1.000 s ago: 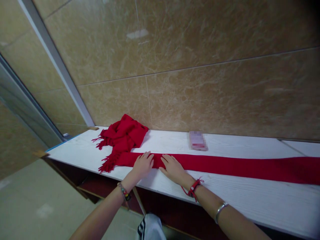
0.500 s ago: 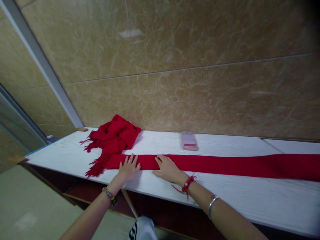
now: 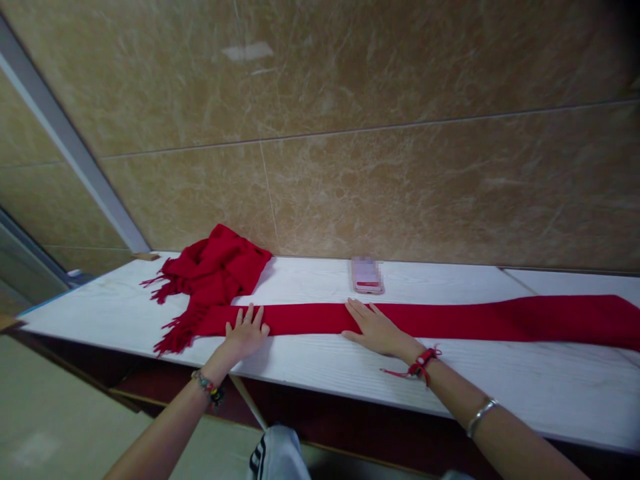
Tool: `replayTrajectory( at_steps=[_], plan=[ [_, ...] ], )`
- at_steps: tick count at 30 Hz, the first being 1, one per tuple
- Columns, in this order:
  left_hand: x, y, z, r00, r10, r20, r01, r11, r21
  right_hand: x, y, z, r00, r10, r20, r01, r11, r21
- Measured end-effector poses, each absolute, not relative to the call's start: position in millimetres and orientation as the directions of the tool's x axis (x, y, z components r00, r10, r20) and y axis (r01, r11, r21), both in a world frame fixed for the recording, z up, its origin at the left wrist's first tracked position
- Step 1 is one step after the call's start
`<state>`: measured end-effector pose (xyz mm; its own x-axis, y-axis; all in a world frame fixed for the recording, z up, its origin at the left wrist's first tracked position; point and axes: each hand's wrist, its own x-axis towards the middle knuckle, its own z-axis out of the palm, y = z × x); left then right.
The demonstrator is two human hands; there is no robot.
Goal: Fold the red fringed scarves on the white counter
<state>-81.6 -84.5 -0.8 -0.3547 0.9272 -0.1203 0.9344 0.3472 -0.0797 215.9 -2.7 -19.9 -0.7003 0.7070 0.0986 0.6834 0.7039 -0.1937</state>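
Note:
A long red scarf [image 3: 305, 320] lies flat in a narrow strip along the white counter [image 3: 320, 360], its fringe at the left and its far end running out to the right edge of view. My left hand [image 3: 246, 335] rests on it near the fringed end, fingers spread. Farther right, my right hand [image 3: 376, 329] lies flat on the strip with fingers stretched out. Behind the left end is a crumpled red fringed scarf [image 3: 220, 263]; whether it joins the flat strip I cannot tell.
A phone [image 3: 367, 275] lies on the counter near the tiled wall [image 3: 400, 193]. Dark shelf space [image 3: 320, 417] opens below the counter's front edge. A knee in light cloth with dark stripes [image 3: 280, 453] shows at the bottom.
My right hand has slid rightward along the scarf, away from my left hand. My left hand stays near the fringed end. The whole view has shifted slightly.

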Motion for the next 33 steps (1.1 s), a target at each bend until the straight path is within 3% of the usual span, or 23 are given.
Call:
replayTrajectory(
  at_steps=[3,6,9,15,22,24,28,33],
  plan=[
    [-63,-76,0,-0.264,0.965,-0.007,0.961,0.262,-0.093,230,-1,-18,-0.665,0.743,0.077,0.721,0.666,-0.192],
    [-29,-63,-1,0.017,0.995,0.096,0.999,-0.013,-0.036,222,-7,-13,-0.676,0.731,0.094,0.707,0.679,-0.195],
    [-3,-54,-7,0.208,0.975,0.073,0.977,-0.21,0.023,210,-15,-10,-0.712,0.694,0.108,0.67,0.717,-0.19],
    [-27,-61,-12,0.085,0.996,-0.028,0.996,-0.085,-0.008,264,-7,-20,-0.659,0.746,0.093,0.735,0.666,-0.128],
    [-44,-60,1,-0.133,0.979,-0.153,0.989,0.122,-0.081,361,17,-33,-0.429,0.901,0.062,0.901,0.432,-0.039],
    [-20,-51,3,-0.094,0.989,-0.112,0.992,0.084,-0.094,366,19,-35,-0.403,0.912,0.081,0.912,0.407,-0.047],
    [42,-33,0,0.19,0.982,-0.022,0.98,-0.191,-0.053,370,20,-35,-0.421,0.898,0.125,0.9,0.431,-0.062],
    [61,-22,-13,0.218,0.97,-0.103,0.974,-0.223,-0.034,419,23,-34,-0.315,0.94,0.128,0.945,0.323,-0.052]
  ],
)
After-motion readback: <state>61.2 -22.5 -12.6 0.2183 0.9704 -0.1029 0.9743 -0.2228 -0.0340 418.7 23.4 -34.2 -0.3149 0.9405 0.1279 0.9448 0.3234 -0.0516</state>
